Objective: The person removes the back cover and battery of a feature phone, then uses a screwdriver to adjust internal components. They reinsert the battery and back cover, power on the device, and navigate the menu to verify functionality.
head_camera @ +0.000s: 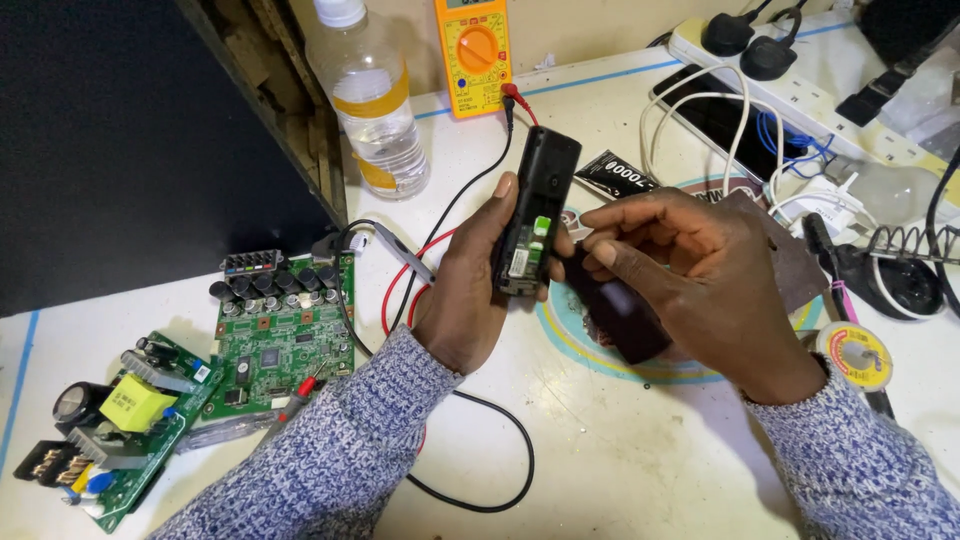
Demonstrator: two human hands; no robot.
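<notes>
Back cover [622, 318] is already off, right hand [690, 275] pinching it, left hand [480, 290] gripping the black handset [535, 205], battery bay open, nothing refitted yet.

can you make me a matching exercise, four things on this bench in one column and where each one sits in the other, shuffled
Things
1. slim black handheld device with its back open
2. clear plastic water bottle
3. orange multimeter
4. green circuit board with black capacitors

Places
A. standing at the back, left of the meter
B. on the table left of the left forearm
C. held in the left hand
D. at the far edge, black and red leads running from it

Pairs: 1-C, 2-A, 3-D, 4-B
</notes>
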